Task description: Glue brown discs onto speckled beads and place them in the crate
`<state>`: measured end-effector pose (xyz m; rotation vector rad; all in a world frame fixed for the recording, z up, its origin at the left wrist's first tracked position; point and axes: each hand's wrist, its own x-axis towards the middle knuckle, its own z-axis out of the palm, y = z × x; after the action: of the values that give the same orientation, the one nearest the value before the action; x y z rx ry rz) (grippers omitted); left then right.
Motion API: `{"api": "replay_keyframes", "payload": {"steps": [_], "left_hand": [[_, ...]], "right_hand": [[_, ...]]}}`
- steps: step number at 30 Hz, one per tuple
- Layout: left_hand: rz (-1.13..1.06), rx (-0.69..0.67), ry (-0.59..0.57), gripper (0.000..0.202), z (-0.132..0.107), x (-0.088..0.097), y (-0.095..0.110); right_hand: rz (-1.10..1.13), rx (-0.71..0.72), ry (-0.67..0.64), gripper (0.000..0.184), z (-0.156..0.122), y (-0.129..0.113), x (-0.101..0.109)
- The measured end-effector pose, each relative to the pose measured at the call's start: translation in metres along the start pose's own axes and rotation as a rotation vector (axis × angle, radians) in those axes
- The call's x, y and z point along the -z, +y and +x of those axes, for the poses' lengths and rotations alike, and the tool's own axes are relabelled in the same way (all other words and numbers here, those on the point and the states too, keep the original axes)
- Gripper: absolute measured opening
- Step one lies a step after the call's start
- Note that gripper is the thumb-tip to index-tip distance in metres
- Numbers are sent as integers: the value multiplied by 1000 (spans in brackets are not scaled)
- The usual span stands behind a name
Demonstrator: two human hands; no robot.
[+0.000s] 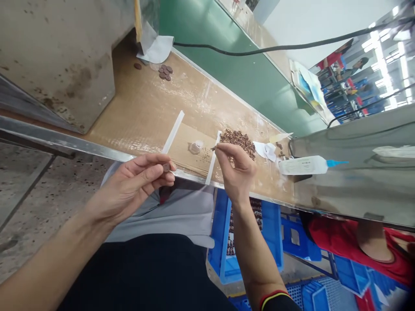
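Observation:
My left hand point(139, 181) hovers at the near edge of the cardboard-covered bench point(145, 108), its thumb and fingers pinched on a small brown disc point(166, 167). My right hand point(235, 168) is curled shut, pinching a tiny brown part point(214, 148) at its fingertips. It sits just in front of a heap of small brown parts point(238, 139). A small clear cup point(196, 147) stands on the cardboard between my hands. Two white strips point(173, 131) lie on the cardboard on either side of the cup.
Several brown discs point(165, 72) lie at the far left by a white cloth point(157, 48). A glue bottle with a blue tip point(308, 165) lies on a metal housing point(356, 172) at right. A green conveyor belt point(246, 73) runs behind. Blue crates point(223, 242) sit below; a person in red point(356, 246) is at right.

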<state>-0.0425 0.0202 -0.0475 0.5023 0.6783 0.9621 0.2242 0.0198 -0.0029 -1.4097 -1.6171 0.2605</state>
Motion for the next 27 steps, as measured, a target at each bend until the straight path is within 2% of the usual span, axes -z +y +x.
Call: {"api": "replay_keyframes", "payload": {"steps": [4,10,17,22,27], "left_hand": [[79,33,32,19,-14,7,0],[122,55,71,17,-26,14,-6],[157,88,61,27,-28,13,0],[132,73,59,21,-27,14,1],[141,86,63,26,-27,14,0]], "right_hand": [[-60,80,-27,14,11,2,-15],[-31,128,-38,17,13,6,-26],[-142,162,-81,18,15,9,-29],[-105,169,-91,20,15,10,-29],[-87,146,-84,20,14,12,-30]]}}
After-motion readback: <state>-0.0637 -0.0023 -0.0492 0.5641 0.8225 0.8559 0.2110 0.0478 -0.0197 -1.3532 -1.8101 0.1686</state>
